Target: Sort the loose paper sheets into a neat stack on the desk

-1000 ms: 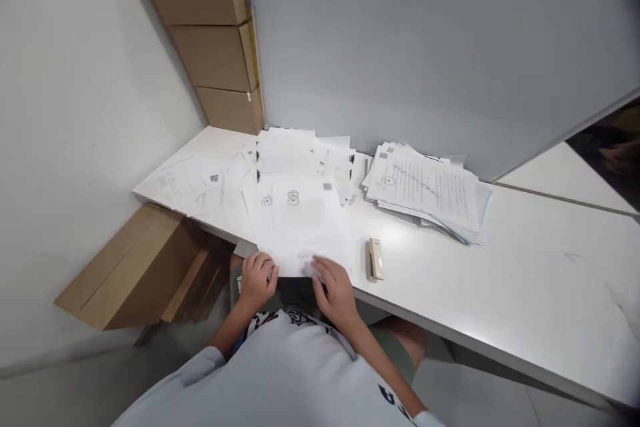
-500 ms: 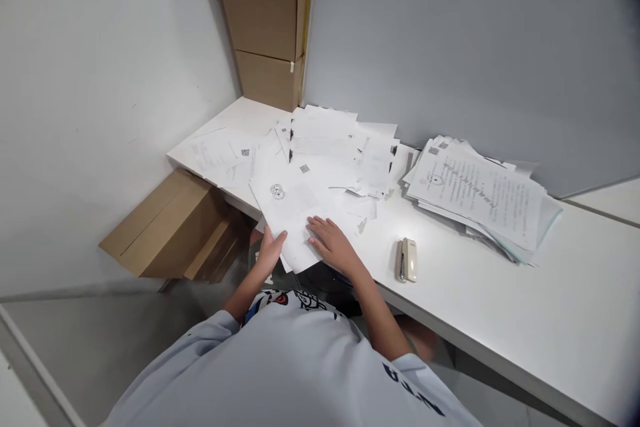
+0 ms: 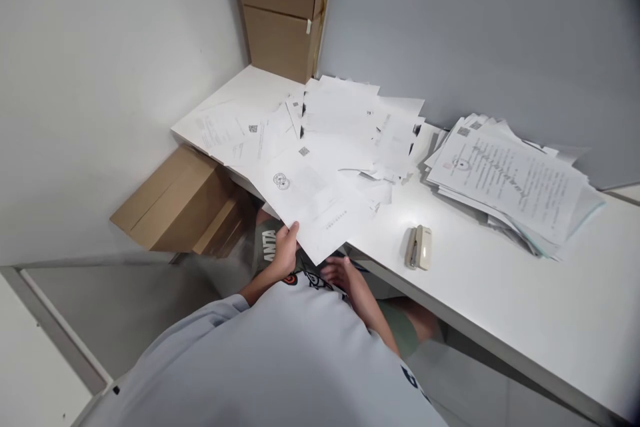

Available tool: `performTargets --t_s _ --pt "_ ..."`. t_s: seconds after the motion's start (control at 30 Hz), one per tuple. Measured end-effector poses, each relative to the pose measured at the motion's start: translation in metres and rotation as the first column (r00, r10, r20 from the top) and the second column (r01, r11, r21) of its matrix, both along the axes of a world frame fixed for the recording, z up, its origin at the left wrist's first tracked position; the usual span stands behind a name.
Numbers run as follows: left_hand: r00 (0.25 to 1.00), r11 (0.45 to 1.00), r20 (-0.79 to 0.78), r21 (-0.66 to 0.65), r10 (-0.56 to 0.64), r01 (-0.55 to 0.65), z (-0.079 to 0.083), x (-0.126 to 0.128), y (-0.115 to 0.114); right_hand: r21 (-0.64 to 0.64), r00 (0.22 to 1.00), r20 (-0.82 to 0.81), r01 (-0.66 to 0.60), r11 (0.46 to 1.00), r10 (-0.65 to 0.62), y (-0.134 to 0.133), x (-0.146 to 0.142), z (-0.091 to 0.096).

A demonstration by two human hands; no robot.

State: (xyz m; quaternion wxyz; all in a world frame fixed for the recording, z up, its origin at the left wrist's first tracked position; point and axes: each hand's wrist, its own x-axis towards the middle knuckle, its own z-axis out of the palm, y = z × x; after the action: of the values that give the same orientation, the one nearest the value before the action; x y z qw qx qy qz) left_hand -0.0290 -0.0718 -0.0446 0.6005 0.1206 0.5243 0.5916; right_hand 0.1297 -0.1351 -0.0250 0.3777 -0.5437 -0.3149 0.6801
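Nearest to us, a pale blue sleeve (image 3: 200, 327) covers the person's arm, and dark shorts (image 3: 267, 247) printed with white letters show just below the front edge of the white desk (image 3: 505, 287). The left hand (image 3: 286, 252) pinches the near edge of a stamped paper sheet (image 3: 313, 197), its fingers closed around the paper. The right hand (image 3: 339, 273) sits just under the sheet's lowest corner, below the desk's front edge, with fingers loosely spread; we cannot tell whether it touches the paper.

The sheet lies across the front of the desk, its near corner overhanging the edge, with a round seal (image 3: 281, 181) printed on it. Behind it, loose papers (image 3: 345, 113) spread in an overlapping scatter toward the desk's back corner, some bearing small QR codes. To the right, a beige stapler (image 3: 419, 247) lies near the front edge, and a thick stack of printed documents (image 3: 510, 187) sits farther along the back of the desk.

Below the desk's left end, flattened cardboard (image 3: 180, 203) leans. Beyond the back corner stand stacked cardboard boxes (image 3: 280, 13), beside a grey board (image 3: 450, 47) along the desk's back edge.
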Motion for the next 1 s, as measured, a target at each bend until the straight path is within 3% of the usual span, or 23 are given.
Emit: performTargets --t_s 0.07,0.17,0.27,0.33,0.4,0.5,0.63,0.83,1.0 --pt "0.999 0.999 0.045 -0.043 -0.024 0.026 0.001 0.006 -0.006 0.02 0.991 -0.049 0.129 0.991 -0.127 0.008 -0.003 -0.001" --pt "0.988 0.993 0.122 -0.055 -0.098 0.105 -0.001 0.008 -0.009 0.114 0.922 0.004 0.384 0.916 -0.387 0.018 -0.002 0.001" --pt "0.98 0.989 0.131 0.019 -0.146 0.145 -0.004 -0.003 -0.003 0.188 0.869 0.042 0.477 0.858 -0.493 0.021 0.005 0.003" --pt "0.987 0.99 0.089 0.066 -0.133 0.128 -0.004 -0.014 0.006 0.191 0.876 0.043 0.465 0.864 -0.481 0.019 0.008 0.004" --pt "0.989 0.987 0.048 0.076 -0.143 0.139 -0.004 -0.025 0.016 0.136 0.91 0.039 0.403 0.905 -0.412 0.018 0.009 0.003" --pt "0.976 0.974 0.018 0.063 -0.219 0.218 -0.002 -0.035 0.023 0.03 0.971 0.039 0.236 0.971 -0.237 0.019 0.007 0.001" --pt "0.943 0.943 0.011 0.03 -0.333 0.332 0.0 -0.035 0.017 0.024 0.985 0.113 0.128 0.991 -0.13 0.024 0.004 -0.004" --pt "0.894 0.895 0.047 0.001 -0.445 0.446 0.003 -0.021 0.004 0.051 0.963 0.172 0.204 0.978 -0.21 0.027 0.01 -0.015" --pt "0.957 0.958 0.054 0.043 -0.285 0.283 0.011 -0.032 0.021 0.07 0.976 0.062 0.207 0.976 -0.211 0.019 0.023 -0.018"
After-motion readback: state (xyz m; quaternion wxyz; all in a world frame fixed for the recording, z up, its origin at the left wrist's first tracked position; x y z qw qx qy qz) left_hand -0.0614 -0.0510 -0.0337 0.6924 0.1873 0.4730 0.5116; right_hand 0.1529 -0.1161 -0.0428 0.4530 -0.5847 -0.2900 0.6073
